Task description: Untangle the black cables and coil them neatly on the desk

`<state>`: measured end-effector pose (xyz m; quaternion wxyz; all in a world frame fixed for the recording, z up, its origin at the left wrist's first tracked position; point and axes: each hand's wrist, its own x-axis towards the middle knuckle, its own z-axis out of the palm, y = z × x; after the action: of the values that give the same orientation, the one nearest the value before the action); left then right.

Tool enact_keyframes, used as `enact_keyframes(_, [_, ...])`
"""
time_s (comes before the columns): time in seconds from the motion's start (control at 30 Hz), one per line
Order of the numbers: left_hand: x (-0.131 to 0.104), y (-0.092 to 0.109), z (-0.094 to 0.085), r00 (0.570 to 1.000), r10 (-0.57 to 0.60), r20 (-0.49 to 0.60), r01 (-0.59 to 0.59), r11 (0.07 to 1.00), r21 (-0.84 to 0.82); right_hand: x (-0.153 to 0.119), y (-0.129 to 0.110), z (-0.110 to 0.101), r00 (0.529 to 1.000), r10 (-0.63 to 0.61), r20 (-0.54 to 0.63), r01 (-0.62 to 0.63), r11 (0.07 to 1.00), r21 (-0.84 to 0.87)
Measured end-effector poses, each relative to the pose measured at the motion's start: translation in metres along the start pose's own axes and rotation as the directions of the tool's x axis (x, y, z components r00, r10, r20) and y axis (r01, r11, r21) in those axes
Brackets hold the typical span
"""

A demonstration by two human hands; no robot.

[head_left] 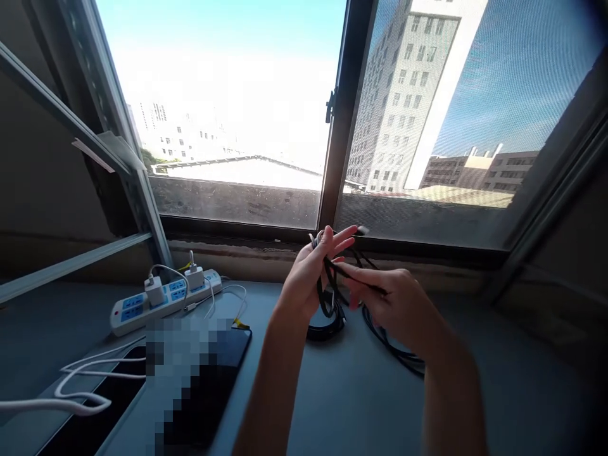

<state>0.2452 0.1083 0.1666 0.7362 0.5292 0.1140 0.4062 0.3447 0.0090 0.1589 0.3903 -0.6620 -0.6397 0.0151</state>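
Observation:
My left hand [308, 269] is raised over the table with a black cable [327, 304] looped around its palm. The thumb and fingers point up and away, and the loops hang below them. Close beside it on the right, my right hand [396, 301] is closed on a stretch of the same cable, which runs across to the left hand. A light-coloured cable end shows blurred beyond the left fingertips. Below the hands lies a coil of black cable [327, 332]. More black cable strands [399, 354] trail on the table under the right hand, which partly hides them.
A white power strip [166, 304] with two plugged-in chargers stands at the back left. White cables [80, 367] run across the left side. A dark flat device [228, 354], partly pixelated, lies left of my forearm. Behind the table is a window frame [332, 190].

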Motion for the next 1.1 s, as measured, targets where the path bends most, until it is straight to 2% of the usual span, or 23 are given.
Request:
enact_keyframes(0.1, [0.000,0.002,-0.003,0.999,0.025,0.030,-0.024,0.999,-0.035,-0.004,-0.004,-0.003,0.990,0.009,0.138,-0.014,0.999,0.035])
enact_keyframes(0.2, [-0.001,0.004,-0.007,0.999,0.040,0.000,-0.040,0.998,-0.039,-0.006,0.001,-0.011,0.970,0.029,0.242,-0.045,0.997,0.062])
enact_keyframes(0.27, [-0.002,0.004,-0.008,0.998,0.068,0.012,-0.068,0.997,0.035,-0.008,0.010,-0.017,0.966,0.039,0.257,-0.052,0.998,0.041])
enact_keyframes(0.4, [-0.002,0.001,-0.005,0.970,0.241,-0.019,-0.223,0.923,0.315,-0.009,0.031,-0.024,0.965,0.075,0.253,-0.081,0.997,0.015])
enact_keyframes(0.47, [-0.002,-0.001,-0.002,0.958,0.288,-0.016,-0.259,0.885,0.386,-0.008,0.038,-0.026,0.976,0.099,0.195,-0.104,0.994,0.015])
enact_keyframes(0.6, [-0.006,0.002,0.000,0.942,0.335,-0.034,-0.278,0.832,0.481,-0.008,0.041,-0.029,0.992,0.125,-0.029,-0.127,0.988,-0.088])
enact_keyframes(0.7, [-0.012,0.009,-0.003,0.929,0.364,-0.063,-0.251,0.748,0.615,-0.009,0.039,-0.034,0.966,0.197,-0.165,-0.221,0.965,-0.142])
enact_keyframes(0.8, [-0.017,0.015,-0.007,0.879,0.473,-0.052,-0.281,0.604,0.746,-0.011,0.045,-0.039,0.938,0.243,-0.249,-0.282,0.950,-0.132])
enact_keyframes(0.87, [-0.019,0.017,-0.009,0.855,0.518,-0.016,-0.302,0.524,0.797,-0.012,0.051,-0.040,0.948,0.216,-0.235,-0.241,0.967,-0.081])
enact_keyframes(0.93, [-0.020,0.015,-0.009,0.851,0.523,0.043,-0.324,0.460,0.826,-0.010,0.052,-0.038,0.962,0.131,-0.239,-0.140,0.990,-0.024])
enact_keyframes(1.03, [-0.020,0.010,-0.006,0.838,0.517,0.176,-0.397,0.357,0.845,-0.004,0.041,-0.028,0.956,-0.102,-0.277,0.091,0.995,-0.052])
enact_keyframes(1.1, [-0.018,0.005,-0.002,0.805,0.517,0.289,-0.484,0.292,0.825,0.004,0.033,-0.018,0.927,-0.225,-0.299,0.216,0.974,-0.063])
